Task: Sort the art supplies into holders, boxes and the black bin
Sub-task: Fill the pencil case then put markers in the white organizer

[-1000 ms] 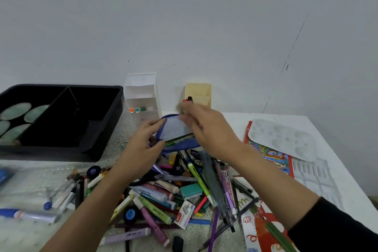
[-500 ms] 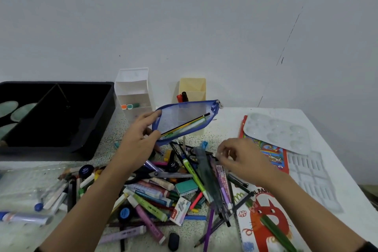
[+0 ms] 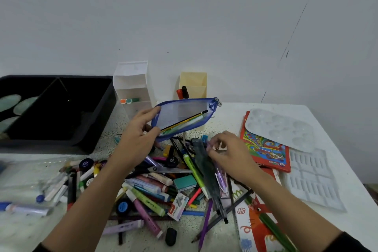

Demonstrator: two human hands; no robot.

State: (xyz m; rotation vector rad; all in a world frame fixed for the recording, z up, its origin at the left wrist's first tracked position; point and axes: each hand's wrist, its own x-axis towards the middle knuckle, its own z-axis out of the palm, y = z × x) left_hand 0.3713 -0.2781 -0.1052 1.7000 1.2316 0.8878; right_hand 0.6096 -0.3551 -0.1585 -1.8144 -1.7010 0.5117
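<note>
A speckled white surface (image 3: 235, 114) stands against a bare pale grey wall (image 3: 184, 16). At its back sit a black plastic bin (image 3: 61, 108), a white tiered holder (image 3: 133, 86) and a pale yellow holder (image 3: 194, 86). The left hand (image 3: 139, 135) pinches one end of a blue mesh zip pouch (image 3: 184, 114) (pencils lie inside), holding it above a heap of markers and pens (image 3: 151, 190). The right hand (image 3: 227, 153) curls its fingers into the heap; whether they grip anything cannot be told.

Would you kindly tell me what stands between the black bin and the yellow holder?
The head view shows a white tiered holder between the black bin and the yellow holder.
</note>
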